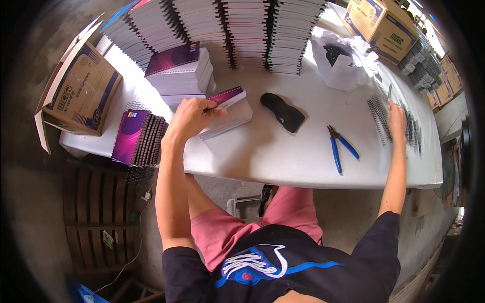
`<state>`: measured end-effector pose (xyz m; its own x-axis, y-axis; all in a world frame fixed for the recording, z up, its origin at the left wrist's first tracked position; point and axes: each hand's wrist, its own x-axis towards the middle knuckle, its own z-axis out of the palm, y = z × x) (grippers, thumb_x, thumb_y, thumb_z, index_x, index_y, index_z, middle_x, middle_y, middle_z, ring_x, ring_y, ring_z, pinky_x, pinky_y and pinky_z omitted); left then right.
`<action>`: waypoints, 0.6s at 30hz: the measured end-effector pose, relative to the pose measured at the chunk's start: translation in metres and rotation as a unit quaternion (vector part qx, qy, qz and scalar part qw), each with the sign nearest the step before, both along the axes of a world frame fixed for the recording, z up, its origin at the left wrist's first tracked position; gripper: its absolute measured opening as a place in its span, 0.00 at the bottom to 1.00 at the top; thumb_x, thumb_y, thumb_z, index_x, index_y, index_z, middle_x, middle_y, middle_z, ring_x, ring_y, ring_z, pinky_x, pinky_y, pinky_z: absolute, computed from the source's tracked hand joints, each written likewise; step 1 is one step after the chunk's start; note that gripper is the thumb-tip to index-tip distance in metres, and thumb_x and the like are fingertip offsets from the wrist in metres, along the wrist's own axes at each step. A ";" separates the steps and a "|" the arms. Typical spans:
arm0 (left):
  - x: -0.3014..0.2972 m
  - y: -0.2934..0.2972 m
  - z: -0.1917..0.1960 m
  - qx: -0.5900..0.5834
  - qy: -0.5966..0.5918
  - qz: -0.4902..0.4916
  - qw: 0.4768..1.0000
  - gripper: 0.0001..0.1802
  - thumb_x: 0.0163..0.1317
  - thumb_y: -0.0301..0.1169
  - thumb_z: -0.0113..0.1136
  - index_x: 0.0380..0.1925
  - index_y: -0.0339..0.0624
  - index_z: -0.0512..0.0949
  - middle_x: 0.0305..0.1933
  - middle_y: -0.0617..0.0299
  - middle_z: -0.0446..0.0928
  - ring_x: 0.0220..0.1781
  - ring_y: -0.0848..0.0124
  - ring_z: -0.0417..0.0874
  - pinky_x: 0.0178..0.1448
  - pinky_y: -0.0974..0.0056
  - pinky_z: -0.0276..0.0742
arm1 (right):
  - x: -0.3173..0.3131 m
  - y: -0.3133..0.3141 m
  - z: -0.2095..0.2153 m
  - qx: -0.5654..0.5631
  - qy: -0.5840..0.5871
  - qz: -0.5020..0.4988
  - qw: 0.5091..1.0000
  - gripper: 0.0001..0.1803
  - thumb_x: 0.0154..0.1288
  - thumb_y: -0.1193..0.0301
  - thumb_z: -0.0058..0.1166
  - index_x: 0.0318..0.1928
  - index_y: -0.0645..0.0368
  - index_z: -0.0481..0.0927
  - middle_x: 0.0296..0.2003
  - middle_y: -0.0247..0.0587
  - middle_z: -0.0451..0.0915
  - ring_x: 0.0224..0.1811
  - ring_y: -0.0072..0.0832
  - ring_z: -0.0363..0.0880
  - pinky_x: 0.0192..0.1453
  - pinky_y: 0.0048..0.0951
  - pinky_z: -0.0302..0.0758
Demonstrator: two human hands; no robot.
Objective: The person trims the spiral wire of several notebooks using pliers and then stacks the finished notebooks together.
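My left hand [191, 119] is closed on the edge of a purple-covered, hole-punched set of notebook pages [233, 96], lifted at a tilt over a low stack of loose white pages [230, 123]. My right hand [397, 120] reaches to the right side of the table, among several dark wire binding coils [376, 113]. Its fingers are closed round one thin coil [389, 91], whose end sticks up past them. Between my hands lie a black, curved, flat-ended object [282, 112] and blue-handled cutting pliers [337, 146] with their handles spread.
Tall stacks of spiral-bound notebooks [247, 38] line the table's back. A purple-topped page stack [177, 65] stands left of centre, near bound purple notebooks [136, 136] at the left edge. Cardboard boxes [83, 91] and a white plastic bag [336, 68] flank the white table [313, 169].
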<state>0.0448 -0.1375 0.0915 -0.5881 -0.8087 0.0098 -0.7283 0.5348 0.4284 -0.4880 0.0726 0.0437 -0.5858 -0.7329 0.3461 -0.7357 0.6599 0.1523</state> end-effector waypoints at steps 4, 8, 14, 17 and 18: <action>-0.001 -0.012 -0.016 -0.024 0.116 -0.008 0.993 0.11 0.62 0.35 0.58 0.43 0.47 0.80 0.28 0.47 0.78 0.30 0.52 0.78 0.37 0.56 0.73 | 0.023 -0.008 0.037 -0.201 0.047 0.115 0.972 0.18 0.69 0.71 0.45 0.58 0.54 0.74 0.43 0.55 0.80 0.46 0.46 0.79 0.51 0.40 0.74; 0.009 -0.012 -0.025 -0.007 0.185 -0.001 0.983 0.15 0.61 0.29 0.57 0.49 0.55 0.78 0.29 0.49 0.79 0.29 0.53 0.77 0.36 0.56 0.73 | 0.141 -0.046 0.062 -0.315 -0.266 0.253 0.875 0.21 0.66 0.68 0.51 0.59 0.54 0.74 0.36 0.39 0.78 0.40 0.29 0.76 0.48 0.30 0.72; 0.006 -0.002 -0.021 -0.165 0.105 -0.151 0.969 0.24 0.48 0.32 0.67 0.49 0.60 0.79 0.37 0.52 0.82 0.31 0.55 0.80 0.41 0.56 0.76 | 0.301 -0.100 0.015 -0.032 -0.474 0.361 0.803 0.29 0.63 0.68 0.54 0.64 0.57 0.67 0.25 0.38 0.73 0.28 0.22 0.70 0.38 0.26 0.71; 0.006 -0.006 -0.026 -0.181 0.119 -0.164 0.962 0.31 0.41 0.37 0.73 0.51 0.61 0.79 0.36 0.51 0.82 0.31 0.56 0.79 0.41 0.57 0.75 | 0.324 -0.117 -0.004 0.002 -0.507 0.355 0.785 0.30 0.60 0.70 0.49 0.65 0.60 0.65 0.24 0.40 0.72 0.26 0.25 0.69 0.37 0.27 0.70; 0.008 -0.009 -0.027 -0.176 0.120 -0.164 0.963 0.33 0.39 0.39 0.74 0.52 0.62 0.79 0.35 0.51 0.82 0.30 0.56 0.79 0.41 0.57 0.75 | 0.328 -0.119 -0.002 0.004 -0.513 0.349 0.784 0.31 0.59 0.70 0.49 0.65 0.60 0.65 0.23 0.39 0.72 0.26 0.24 0.69 0.37 0.27 0.70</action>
<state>0.0531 -0.1462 0.0645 -0.7586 -0.5007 0.4169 -0.3978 0.8627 0.3123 -0.1596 -0.0460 0.0416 -0.0074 -0.9986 -0.0517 -0.6550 0.0439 -0.7543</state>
